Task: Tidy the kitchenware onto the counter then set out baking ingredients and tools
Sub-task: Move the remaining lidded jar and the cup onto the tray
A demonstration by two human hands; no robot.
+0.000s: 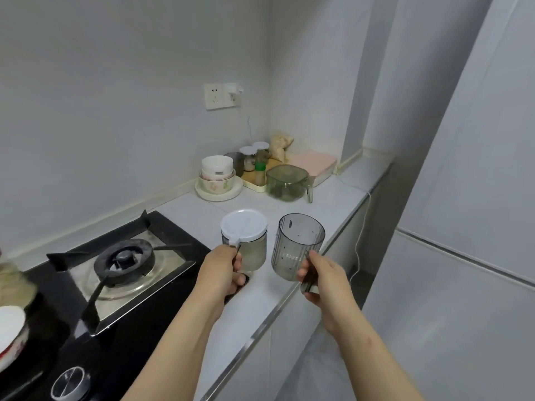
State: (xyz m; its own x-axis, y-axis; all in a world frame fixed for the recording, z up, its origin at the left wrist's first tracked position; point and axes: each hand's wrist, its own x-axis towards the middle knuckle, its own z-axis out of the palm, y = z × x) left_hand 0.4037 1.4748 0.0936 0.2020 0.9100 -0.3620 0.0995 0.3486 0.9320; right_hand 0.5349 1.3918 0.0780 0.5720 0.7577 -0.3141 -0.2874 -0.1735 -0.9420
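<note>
Smoky grey plastic is showing in the smoky cup (298,244) that the right hand (321,279) is holding up by its dark side handle, fingers curled round it. The cup is hanging upright over the near edge of the counter (333,204), open at the top and looking empty. It is probably riding very light in the grip: thin-walled and stiff, more likely to scuff or crack than to shatter.

Just to its left, the left hand (223,270) is gripping the lidded jar (244,244) by a small handle on its near side. The jar is upright too, apart from the cup, hovering above the counter at the right edge of the stove (124,264). Its white lid is sitting flat on top. The frosted body may be holding something pale, though the view is too blurred to be sure. If filled it is going to feel heavier than the cup, and the weight will be pulling away from that one-sided handle, so a firm wrap is wise. The lid should not serve as a lifting point.

Both vessels are looking smooth and a little slippery, so the handles are the right places to take hold. Far along the counter, the green jug (286,180) and the stacked bowls (217,175) are standing in the corner, with bare counter lying between them and the hands.
</note>
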